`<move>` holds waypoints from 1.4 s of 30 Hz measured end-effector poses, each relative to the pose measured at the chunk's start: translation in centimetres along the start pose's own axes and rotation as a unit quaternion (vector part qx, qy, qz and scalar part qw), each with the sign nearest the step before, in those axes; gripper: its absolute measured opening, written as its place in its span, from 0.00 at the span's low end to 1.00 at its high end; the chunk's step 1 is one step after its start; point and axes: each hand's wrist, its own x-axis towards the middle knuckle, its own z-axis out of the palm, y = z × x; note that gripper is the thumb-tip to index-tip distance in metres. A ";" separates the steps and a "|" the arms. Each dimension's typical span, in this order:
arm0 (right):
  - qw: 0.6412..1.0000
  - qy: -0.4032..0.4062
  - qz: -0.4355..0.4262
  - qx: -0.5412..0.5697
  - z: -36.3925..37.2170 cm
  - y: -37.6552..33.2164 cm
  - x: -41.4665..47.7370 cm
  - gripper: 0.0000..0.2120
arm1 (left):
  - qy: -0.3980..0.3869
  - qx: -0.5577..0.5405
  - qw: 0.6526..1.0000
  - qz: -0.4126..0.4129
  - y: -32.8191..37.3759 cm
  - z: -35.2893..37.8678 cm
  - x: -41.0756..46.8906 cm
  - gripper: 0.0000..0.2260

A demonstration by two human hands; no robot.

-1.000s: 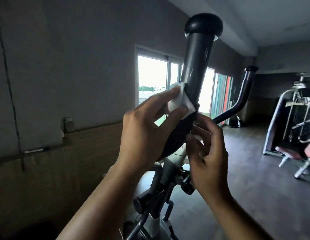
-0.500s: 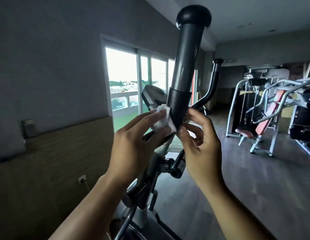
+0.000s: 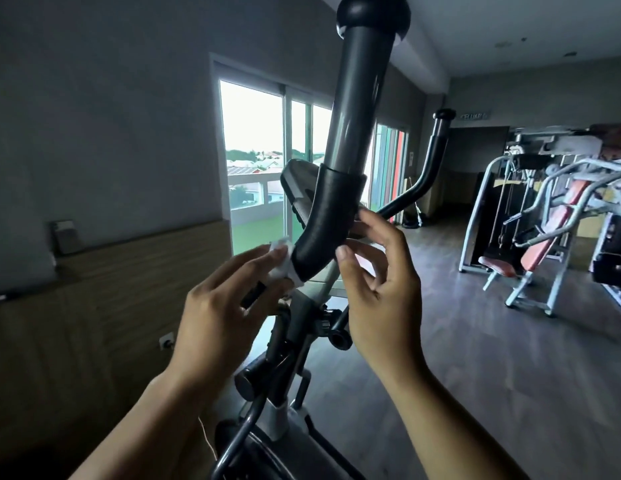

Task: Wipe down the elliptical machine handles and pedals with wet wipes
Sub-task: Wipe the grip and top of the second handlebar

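The near elliptical handle (image 3: 354,116) rises in front of me, a grey tube with a round black cap and a black foam sleeve (image 3: 328,223) at its bend. My left hand (image 3: 222,313) presses a white wet wipe (image 3: 280,259) against the left lower end of the sleeve, its fingers stretched along it. My right hand (image 3: 382,285) is at the sleeve's right side, its fingertips touching it and its fingers loosely bent. The second handle (image 3: 432,154) stands further back on the right. The pedals are out of view.
The machine's console (image 3: 295,188) sits behind the handle, its frame and pivot joints (image 3: 302,337) below my hands. A wall with a wood panel (image 3: 111,306) runs close on the left. Weight machines (image 3: 544,216) stand at the right across a dark floor.
My left hand has slid the wipe down the handle, from the sleeve's upper part to its lower end. My right hand stayed at the sleeve's right side. My view has shifted.
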 end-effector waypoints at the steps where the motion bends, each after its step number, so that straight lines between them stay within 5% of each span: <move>1: 1.000 0.004 0.002 0.001 0.1 0.0 -0.1 0.20 | -0.001 -0.010 1.000 -0.003 0.3 -0.1 0.4 0.15; 9: 0.999 0.031 0.010 0.002 0.6 0.0 -0.4 0.22 | 0.025 -0.091 0.995 0.015 3.2 0.1 4.2 0.16; 21: 0.989 0.133 0.023 -0.064 3.4 -0.3 -1.9 0.24 | -0.113 -0.129 0.982 0.081 -3.9 -1.1 3.2 0.16; 30: 0.975 0.175 0.063 -0.121 5.2 -1.4 -3.4 0.23 | -0.105 -0.254 0.952 0.132 -3.6 0.8 5.8 0.16; 42: 0.961 0.214 0.110 -0.138 10.4 -1.0 -6.2 0.38 | -0.192 -0.292 0.933 0.088 -9.6 -0.6 4.0 0.14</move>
